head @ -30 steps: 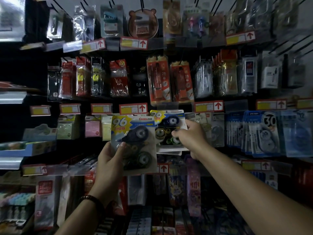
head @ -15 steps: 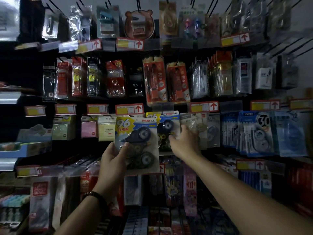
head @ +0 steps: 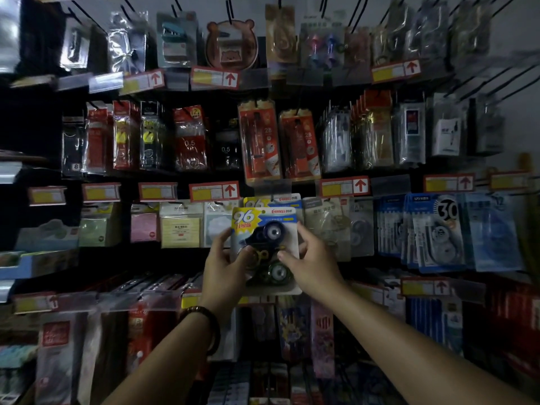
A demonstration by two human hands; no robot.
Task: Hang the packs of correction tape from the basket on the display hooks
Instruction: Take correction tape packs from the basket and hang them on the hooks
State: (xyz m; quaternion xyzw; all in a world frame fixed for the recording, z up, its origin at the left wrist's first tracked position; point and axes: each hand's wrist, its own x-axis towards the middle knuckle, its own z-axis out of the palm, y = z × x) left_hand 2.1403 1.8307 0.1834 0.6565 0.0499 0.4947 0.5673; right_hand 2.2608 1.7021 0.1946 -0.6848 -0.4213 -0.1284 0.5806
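- The correction tape pack [head: 264,226] stands upright in front of the middle row of the display wall [head: 520,118], about midway between the wall's left and right edges.
- It overlaps a second pack [head: 280,199] of the same print, which hangs just behind it and slightly higher.
- Its clear blister holds three dispensers in a column: a dark blue dispenser [head: 270,232] on top, a yellowish one partly hidden by the thumbs, and a green dispenser [head: 277,273] at the bottom.
- The left hand [head: 223,267] is clamped on the pack's left edge, fingers curled behind, thumb on the front.
- The right hand [head: 312,264] pinches the right edge the same way.
- A beaded bracelet [head: 204,317] circles the left wrist.
- Whether the pack's hanging hole sits on a hook cannot be told.
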